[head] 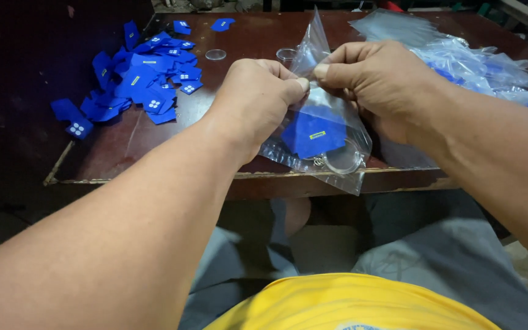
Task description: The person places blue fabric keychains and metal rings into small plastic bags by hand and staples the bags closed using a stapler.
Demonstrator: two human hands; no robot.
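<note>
Left hand [258,98] and right hand [374,76] both pinching clear bag [322,140] mouth; I'd keep pinches close so blue piece [311,135] and ring [342,160] stay seated

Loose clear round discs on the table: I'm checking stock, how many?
2: one clear round disc beside the blue tag pile, another just behind the left hand. More may be hidden.

Clear plastic bag [328,131] held up over table edge, w/ blue piece [313,135] & clear ring [342,160] inside.
</note>
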